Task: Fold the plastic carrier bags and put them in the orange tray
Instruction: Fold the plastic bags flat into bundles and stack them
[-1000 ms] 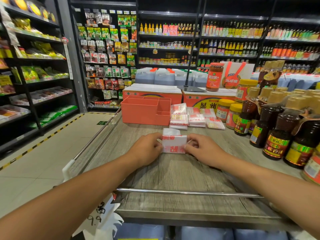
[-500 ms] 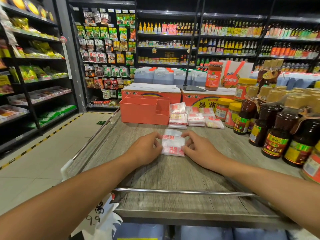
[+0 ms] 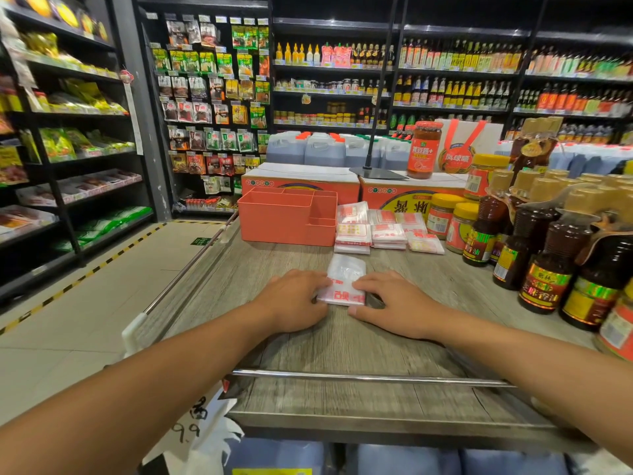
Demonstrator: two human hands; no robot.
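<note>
A small folded white plastic carrier bag (image 3: 344, 281) with red print lies flat on the wooden counter (image 3: 308, 344). My left hand (image 3: 294, 299) rests on its left edge and my right hand (image 3: 394, 303) lies on its right edge, fingers laid over the bag. Both hands press it down on the counter. Farther back stands the orange tray (image 3: 284, 219) with several compartments. To the right of the tray lie several folded bags (image 3: 383, 231) in small stacks.
Dark sauce bottles (image 3: 555, 255) and yellow-lidded jars (image 3: 452, 224) crowd the counter's right side. Orange cartons (image 3: 301, 183) and jugs stand behind the tray. A metal rail (image 3: 370, 377) crosses the counter's near part. An aisle with shelves lies to the left.
The bag was held upright between both hands; now it lies flat and lower on the counter, and both hands have flattened over its edges.
</note>
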